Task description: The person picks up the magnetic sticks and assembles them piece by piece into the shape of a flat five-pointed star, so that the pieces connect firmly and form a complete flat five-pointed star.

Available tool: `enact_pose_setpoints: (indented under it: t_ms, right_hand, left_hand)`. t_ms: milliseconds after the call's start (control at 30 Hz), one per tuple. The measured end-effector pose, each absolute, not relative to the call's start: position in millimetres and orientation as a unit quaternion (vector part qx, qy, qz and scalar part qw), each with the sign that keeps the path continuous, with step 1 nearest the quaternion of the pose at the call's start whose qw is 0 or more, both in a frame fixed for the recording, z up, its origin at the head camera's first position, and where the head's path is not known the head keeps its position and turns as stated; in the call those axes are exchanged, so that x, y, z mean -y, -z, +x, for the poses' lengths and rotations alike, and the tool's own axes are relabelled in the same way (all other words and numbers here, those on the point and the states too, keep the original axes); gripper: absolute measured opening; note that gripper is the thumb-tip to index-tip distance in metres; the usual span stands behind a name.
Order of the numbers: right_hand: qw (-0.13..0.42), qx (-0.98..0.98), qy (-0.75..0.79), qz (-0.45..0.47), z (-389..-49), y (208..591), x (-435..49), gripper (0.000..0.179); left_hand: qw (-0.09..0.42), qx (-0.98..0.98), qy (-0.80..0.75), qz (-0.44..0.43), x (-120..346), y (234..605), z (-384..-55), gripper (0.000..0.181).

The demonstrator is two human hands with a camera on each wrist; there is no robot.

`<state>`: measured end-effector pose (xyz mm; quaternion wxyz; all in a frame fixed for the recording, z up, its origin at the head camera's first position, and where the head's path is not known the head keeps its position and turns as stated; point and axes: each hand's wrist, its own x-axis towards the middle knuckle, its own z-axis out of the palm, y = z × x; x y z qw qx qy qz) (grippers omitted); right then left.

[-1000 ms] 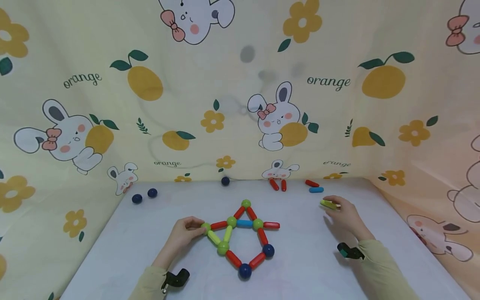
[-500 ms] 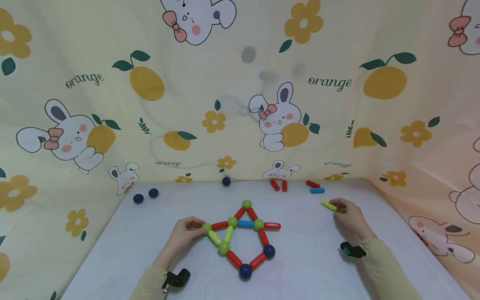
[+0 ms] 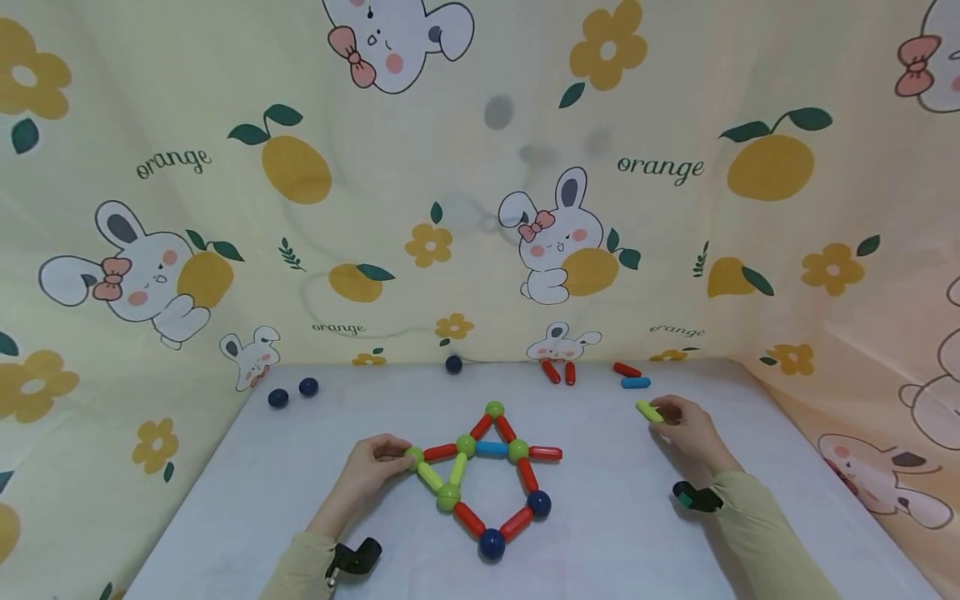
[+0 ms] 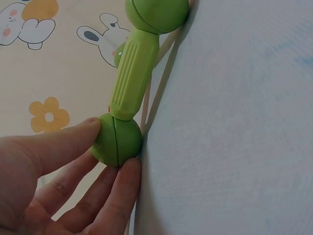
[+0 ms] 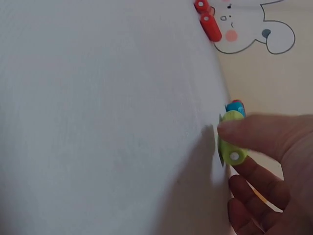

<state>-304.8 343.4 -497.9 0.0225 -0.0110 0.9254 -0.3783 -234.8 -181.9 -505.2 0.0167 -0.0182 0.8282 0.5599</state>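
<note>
A star-like frame of magnetic rods and balls lies on the table, its red rod point(image 3: 528, 475), blue rod point(image 3: 492, 449) and dark blue ball point(image 3: 492, 544) among its parts. At its left corner my left hand point(image 3: 372, 467) pinches a green ball point(image 4: 117, 141) between thumb and fingers. A light green rod point(image 4: 133, 73) runs from that ball to another green ball point(image 3: 448, 497). Over on the right, my right hand point(image 3: 688, 429) grips a loose yellow-green rod point(image 3: 648, 412) between thumb and fingers. One end of this rod, with a silvery dot, shows in the right wrist view.
Behind the right hand lie a loose blue rod point(image 3: 636, 382) and a red rod point(image 3: 627, 369). Two more red rods, one a red stick point(image 3: 570, 373), rest near the back edge. Loose dark blue balls sit at back left, including one ball point(image 3: 278, 398). A printed cloth point(image 3: 405, 167) hangs behind.
My right hand has shifted slightly, and the yellow-green rod in it has turned to a steeper slant and moved a little left. The left hand stays at the frame's left corner.
</note>
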Motion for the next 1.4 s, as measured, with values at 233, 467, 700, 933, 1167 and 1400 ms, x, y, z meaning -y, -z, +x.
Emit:
enact_pose_setpoints:
  t_ms: [233,467,700,933,1167,1400]
  right_hand:
    - [0.012,-0.926,0.375,-0.023,-303.2,498.1,-339.1,0.034]
    - [0.02,-0.93,0.361,-0.066,-303.1,498.8,-333.9,0.029]
    - [0.07,-0.913,0.374,-0.151,-284.7,486.1,-309.2,0.027]
    - [0.11,-0.887,0.37,-0.253,-257.3,477.5,-272.9,0.033]
    - [0.131,-0.866,0.376,-0.303,-238.7,472.9,-241.2,0.031]
    - [0.14,-0.864,0.373,-0.308,-235.4,478.0,-225.5,0.032]
  left_hand:
    - [0.011,-0.823,-0.567,-0.018,180.1,507.2,-233.3,0.02]
    - [0.011,-0.821,-0.571,-0.017,180.4,509.8,-234.7,0.02]
    - [0.015,-0.824,-0.566,-0.021,180.2,508.0,-234.5,0.022]
    - [0.02,-0.827,-0.561,-0.025,180.4,504.5,-234.3,0.023]
    - [0.013,-0.828,-0.56,-0.026,181.2,505.1,-234.9,0.023]
    - [0.017,-0.828,-0.56,-0.024,181.0,507.0,-234.7,0.023]
